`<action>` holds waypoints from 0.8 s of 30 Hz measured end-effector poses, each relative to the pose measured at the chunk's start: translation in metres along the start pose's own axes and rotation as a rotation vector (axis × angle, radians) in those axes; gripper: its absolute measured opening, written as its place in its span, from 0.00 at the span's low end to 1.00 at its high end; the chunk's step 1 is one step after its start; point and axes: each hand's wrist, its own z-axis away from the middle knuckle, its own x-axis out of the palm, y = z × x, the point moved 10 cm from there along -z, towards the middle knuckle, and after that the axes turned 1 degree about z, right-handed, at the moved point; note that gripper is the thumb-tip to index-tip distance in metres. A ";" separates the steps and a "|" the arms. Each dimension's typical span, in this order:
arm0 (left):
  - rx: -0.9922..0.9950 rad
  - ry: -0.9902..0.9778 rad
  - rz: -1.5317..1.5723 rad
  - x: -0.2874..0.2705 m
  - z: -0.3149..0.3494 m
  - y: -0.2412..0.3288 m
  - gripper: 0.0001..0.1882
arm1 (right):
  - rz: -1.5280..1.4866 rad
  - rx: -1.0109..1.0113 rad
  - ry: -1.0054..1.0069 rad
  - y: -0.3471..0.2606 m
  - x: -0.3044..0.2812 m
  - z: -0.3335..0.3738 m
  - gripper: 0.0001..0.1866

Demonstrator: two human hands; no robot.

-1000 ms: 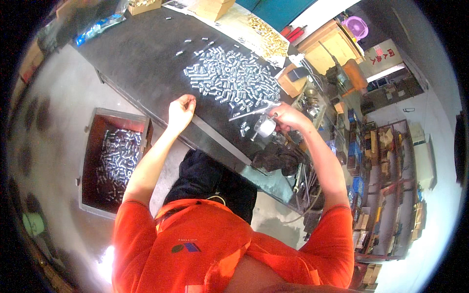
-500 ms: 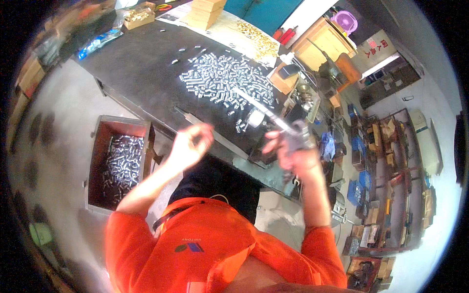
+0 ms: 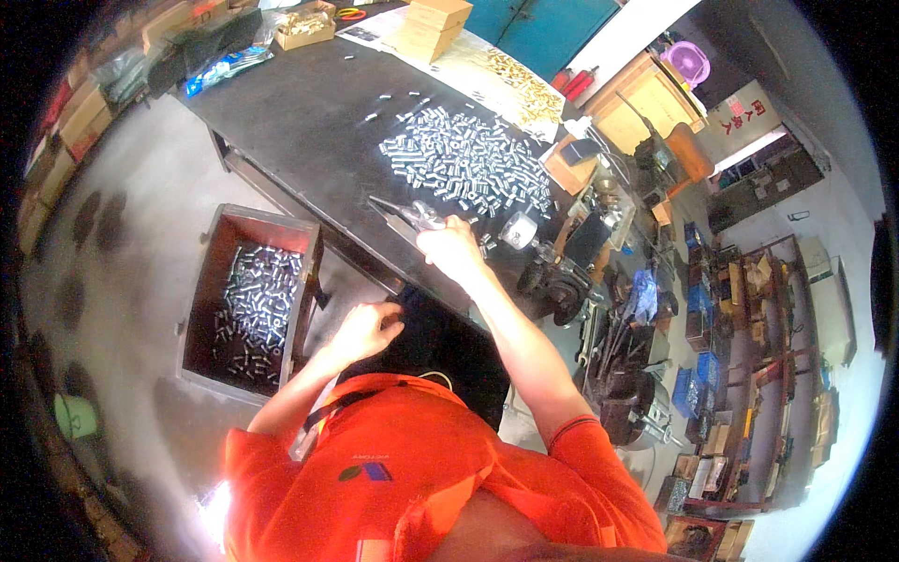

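Observation:
My right hand is over the dark table, its fingers closed on a shiny metal tool whose kind I cannot make out. Beside that tool lies a slim pointed tool with a dark tip. Just beyond is a wide heap of small silvery metal sleeves. My left hand hangs below the table's near edge, above my lap, its fingers curled together. Whatever it may hold is hidden.
A wooden crate of metal pieces stands left of my lap. A white round object and a dark machine sit right of the heap. Brass-coloured pieces lie on paper at the back, near stacked boxes. Shelves stand right.
My right hand has swung left and inward with the metal tool, away from the machine's side, to the pointed tool. My left hand has dropped from the table edge toward my lap.

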 end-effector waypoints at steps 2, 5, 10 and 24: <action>-0.028 -0.027 0.025 0.003 0.000 -0.001 0.11 | 0.143 -0.064 0.036 -0.009 0.009 -0.005 0.13; -0.008 -0.016 0.099 -0.001 -0.006 0.002 0.11 | 0.213 -0.096 0.040 -0.015 0.008 0.000 0.19; -0.019 0.153 0.232 -0.026 -0.026 0.004 0.13 | -0.185 0.190 0.050 -0.010 -0.009 0.023 0.19; -0.117 0.199 1.019 -0.007 -0.052 0.050 0.15 | 0.301 0.011 0.626 -0.075 -0.028 0.088 0.20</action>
